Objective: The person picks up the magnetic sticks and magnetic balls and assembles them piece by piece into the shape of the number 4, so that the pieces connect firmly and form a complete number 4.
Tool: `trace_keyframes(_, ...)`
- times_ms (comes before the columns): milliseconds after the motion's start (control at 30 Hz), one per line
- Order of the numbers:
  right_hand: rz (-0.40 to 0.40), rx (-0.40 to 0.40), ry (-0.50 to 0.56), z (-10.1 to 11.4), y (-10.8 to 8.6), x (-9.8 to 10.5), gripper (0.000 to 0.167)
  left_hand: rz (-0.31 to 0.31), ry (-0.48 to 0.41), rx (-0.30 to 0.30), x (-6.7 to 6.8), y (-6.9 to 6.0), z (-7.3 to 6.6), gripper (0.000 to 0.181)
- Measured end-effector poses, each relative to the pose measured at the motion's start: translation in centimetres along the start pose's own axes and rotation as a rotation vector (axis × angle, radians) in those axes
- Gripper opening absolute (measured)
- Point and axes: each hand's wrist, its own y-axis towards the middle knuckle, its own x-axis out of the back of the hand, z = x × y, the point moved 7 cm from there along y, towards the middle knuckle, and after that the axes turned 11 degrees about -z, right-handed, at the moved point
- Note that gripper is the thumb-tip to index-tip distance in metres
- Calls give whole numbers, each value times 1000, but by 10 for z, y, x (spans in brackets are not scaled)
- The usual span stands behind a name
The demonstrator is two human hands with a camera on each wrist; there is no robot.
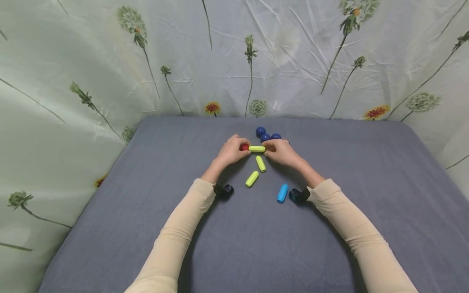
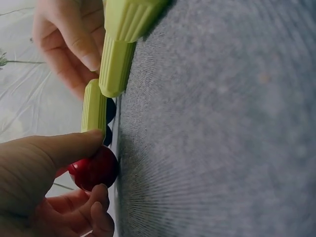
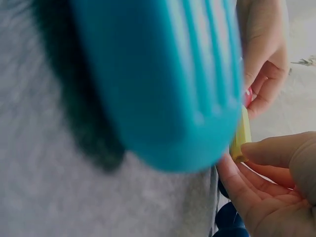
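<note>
My left hand (image 1: 231, 150) grips a glossy red ball (image 2: 95, 169), its thumb reaching the near end of a ridged yellow-green rod (image 1: 257, 149). The ball sits against that end of the rod; whether the two are joined cannot be told. At the rod's other end, my right hand (image 1: 283, 152) pinches it between thumb and fingers. Two more yellow-green rods lie on the table just below the hands, one nearer (image 1: 252, 179) and one farther (image 1: 260, 163). Beyond the right hand are several dark blue balls (image 1: 261, 131), partly hidden by it.
A blue ridged rod (image 1: 282, 193) lies beside the right wrist and looms large in the right wrist view. The grey cloth-covered table (image 1: 348, 162) ends at a flower-patterned curtain (image 1: 220, 61). Each wrist wears a black camera strap.
</note>
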Motion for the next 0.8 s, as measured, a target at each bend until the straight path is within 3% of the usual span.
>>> trace_keyframes(200, -52, -36, 49, -9, -10, 13, 36, -8, -3, 18, 1, 0, 6, 25)
trace_keyframes(567, -375, -24, 68, -31, -24, 51, 23, -11, -11, 23, 8, -5, 6, 24)
trace_keyframes(800, -457, -2, 46, -38, -26, 60, 22, -7, -4, 44, 6, -4, 8, 24)
